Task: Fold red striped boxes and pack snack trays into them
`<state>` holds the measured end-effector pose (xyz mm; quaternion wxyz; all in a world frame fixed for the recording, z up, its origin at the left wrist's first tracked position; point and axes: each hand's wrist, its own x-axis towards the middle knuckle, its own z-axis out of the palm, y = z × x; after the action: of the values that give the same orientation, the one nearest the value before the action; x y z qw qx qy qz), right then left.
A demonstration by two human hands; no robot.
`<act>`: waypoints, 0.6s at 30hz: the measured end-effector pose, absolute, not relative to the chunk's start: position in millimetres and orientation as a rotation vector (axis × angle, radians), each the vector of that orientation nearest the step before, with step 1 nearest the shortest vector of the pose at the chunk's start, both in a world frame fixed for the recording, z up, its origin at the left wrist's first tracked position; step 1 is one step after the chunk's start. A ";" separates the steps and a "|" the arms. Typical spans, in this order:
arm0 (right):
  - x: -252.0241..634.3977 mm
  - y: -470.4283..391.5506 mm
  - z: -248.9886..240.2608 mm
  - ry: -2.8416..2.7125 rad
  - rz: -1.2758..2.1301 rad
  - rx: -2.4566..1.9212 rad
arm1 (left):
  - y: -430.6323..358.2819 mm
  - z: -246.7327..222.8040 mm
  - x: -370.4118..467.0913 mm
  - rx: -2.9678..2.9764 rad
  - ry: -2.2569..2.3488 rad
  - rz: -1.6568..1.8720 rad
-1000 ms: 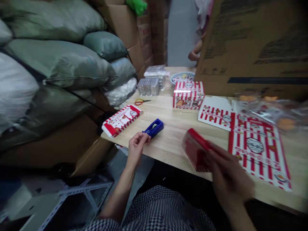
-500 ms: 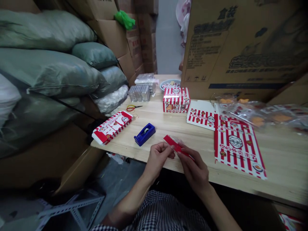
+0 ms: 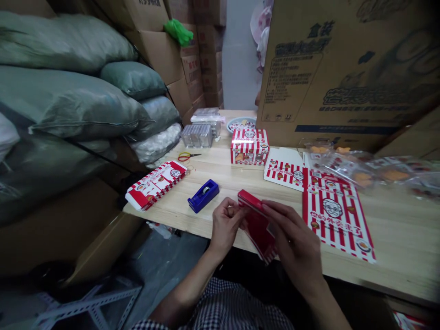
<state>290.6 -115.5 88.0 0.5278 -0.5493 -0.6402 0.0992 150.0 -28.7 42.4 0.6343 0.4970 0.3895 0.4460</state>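
Both hands hold a small red and white carton (image 3: 255,220) at the table's front edge, its red side tilted up. My left hand (image 3: 225,225) pinches its left edge with closed fingers. Along its right side lie the fingers of my right hand (image 3: 294,240), gripping it. A blue tape dispenser (image 3: 203,196) rests to the left of my left hand. Farther left is a stack of folded red and white cartons (image 3: 156,184). Behind the hands stands an assembled striped box (image 3: 249,147). Flat striped sheets (image 3: 335,215) lie to the right.
On the wooden table (image 3: 220,169) are scissors (image 3: 188,156), clear plastic cases (image 3: 197,136), a bowl (image 3: 240,123) and clear bags with orange items (image 3: 360,176). A big cardboard box (image 3: 309,68) stands behind. Stuffed sacks (image 3: 68,105) are piled at the left.
The red carton has been turned so that its broad red side shows, lower and nearer to me. My right hand has shifted slightly right with its fingers spread along it.
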 end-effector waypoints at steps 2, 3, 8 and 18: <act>292.1 -117.9 93.9 -1.450 0.219 -1.355 | -22.7 34.8 147.2 1.175 0.926 1.008; 293.1 -117.6 94.5 -1.412 0.213 -1.363 | -19.1 32.2 144.9 1.224 0.957 1.008; 296.5 -109.2 82.5 -1.223 0.341 -1.319 | -5.9 44.0 132.2 1.467 1.042 1.125; 301.0 -117.5 64.4 -1.130 0.598 -1.265 | -17.9 61.5 135.3 1.399 0.723 0.842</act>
<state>301.0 -117.5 64.4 0.6222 -0.5506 -0.4918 0.2604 135.3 -17.9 61.5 0.6271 0.6102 0.3154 0.3673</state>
